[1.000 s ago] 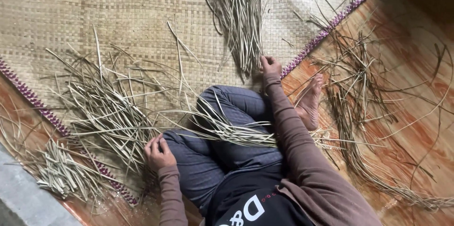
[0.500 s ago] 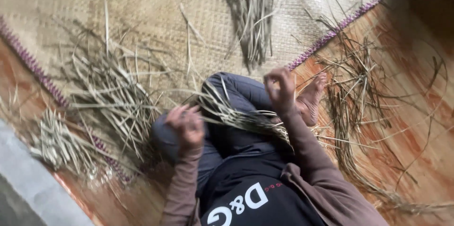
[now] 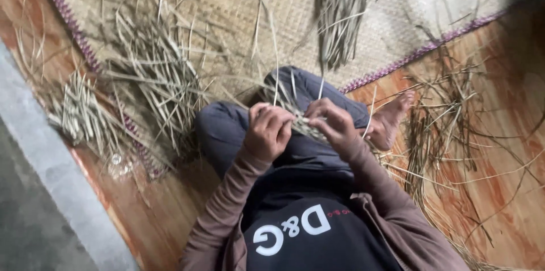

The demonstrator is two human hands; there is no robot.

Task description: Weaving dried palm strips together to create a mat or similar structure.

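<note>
I sit cross-legged on the floor in grey trousers. My left hand [image 3: 267, 130] and my right hand [image 3: 335, 123] are raised together over my lap, both closed on a small bunch of dried straw strips [image 3: 304, 123]. A few loose ends of the bunch stick up between my fingers. My bare foot [image 3: 390, 121] rests on the floor to the right.
A woven mat [image 3: 227, 15] with a purple border lies ahead. On it are a scattered straw pile [image 3: 153, 78] at left and a straw bundle [image 3: 340, 15] at top. Tangled straw [image 3: 448, 118] covers the wooden floor at right. A grey ledge [image 3: 51, 191] runs along the left.
Both hands were down on the floor beside my legs; they have lifted and come together over my lap, gripping straw strips. The view has shifted.
</note>
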